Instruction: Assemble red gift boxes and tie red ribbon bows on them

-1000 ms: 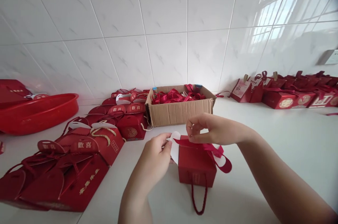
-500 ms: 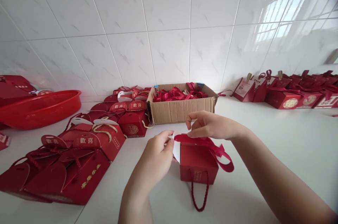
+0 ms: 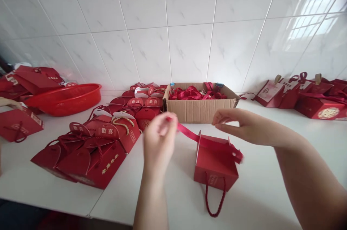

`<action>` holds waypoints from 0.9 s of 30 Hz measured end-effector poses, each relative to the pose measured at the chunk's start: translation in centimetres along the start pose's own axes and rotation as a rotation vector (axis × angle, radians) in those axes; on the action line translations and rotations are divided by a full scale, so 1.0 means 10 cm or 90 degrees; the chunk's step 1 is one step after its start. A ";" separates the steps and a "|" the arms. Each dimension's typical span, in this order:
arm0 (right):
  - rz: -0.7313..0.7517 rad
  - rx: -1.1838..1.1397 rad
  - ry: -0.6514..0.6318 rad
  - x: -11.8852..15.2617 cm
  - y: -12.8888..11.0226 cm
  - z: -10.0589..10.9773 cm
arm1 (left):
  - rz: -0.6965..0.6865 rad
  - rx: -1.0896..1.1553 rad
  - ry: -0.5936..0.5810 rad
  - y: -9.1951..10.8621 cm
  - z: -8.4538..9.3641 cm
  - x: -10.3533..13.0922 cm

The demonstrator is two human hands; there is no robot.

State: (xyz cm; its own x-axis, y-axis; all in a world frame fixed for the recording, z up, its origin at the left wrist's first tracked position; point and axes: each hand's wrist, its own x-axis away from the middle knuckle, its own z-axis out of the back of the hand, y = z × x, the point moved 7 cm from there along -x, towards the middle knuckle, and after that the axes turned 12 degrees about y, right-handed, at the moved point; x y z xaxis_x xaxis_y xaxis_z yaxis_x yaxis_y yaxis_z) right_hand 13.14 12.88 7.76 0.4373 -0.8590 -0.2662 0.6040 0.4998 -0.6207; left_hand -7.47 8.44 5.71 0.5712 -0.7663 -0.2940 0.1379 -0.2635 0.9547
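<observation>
A small red gift box [image 3: 217, 163] with a dark red cord handle [image 3: 215, 204] hanging down its front stands on the white table before me. A red ribbon [image 3: 188, 132] runs from its left flap up to my left hand [image 3: 159, 136], which pinches it. Across the top of the box the ribbon reaches the right flap, where its other end is bunched and blurred. My right hand [image 3: 241, 125] hovers above and right of the box, fingers curved and thumb slightly apart, with nothing visible in it.
Behind the box stands a cardboard box [image 3: 199, 110] of red ribbons. Several red gift boxes [image 3: 94, 161] fill the left, beside a red basin [image 3: 70, 99]. More line the right wall [image 3: 314, 105]. At far left, another person's hand [image 3: 11, 103] rests on a red box.
My left hand has drawn the ribbon leftward and up, away from the flap. My right hand has lifted off the ribbon to the right. The view has turned left, showing the other person's hand.
</observation>
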 end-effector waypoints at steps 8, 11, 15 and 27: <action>-0.064 0.200 -0.120 0.27 0.33 0.21 | -0.138 -0.236 0.265 0.14 0.33 -0.09; -0.108 0.178 -0.171 0.24 0.26 0.09 | -0.095 -0.249 -0.020 -0.01 -0.02 -0.06; -0.090 0.152 -0.205 0.13 0.18 -0.04 | 0.064 -0.246 -0.373 -0.24 -0.37 0.19; -0.084 0.012 -0.305 0.13 0.27 0.04 | 0.096 -0.319 -0.432 -0.23 -0.36 0.25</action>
State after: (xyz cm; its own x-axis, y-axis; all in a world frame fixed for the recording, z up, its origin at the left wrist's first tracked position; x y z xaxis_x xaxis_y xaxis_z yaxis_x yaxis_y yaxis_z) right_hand 15.60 13.15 5.97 0.6105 -0.7701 0.1851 0.6846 0.3956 -0.6122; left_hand -3.46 9.28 2.93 0.0262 -0.9993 0.0274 0.5321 0.0372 0.8459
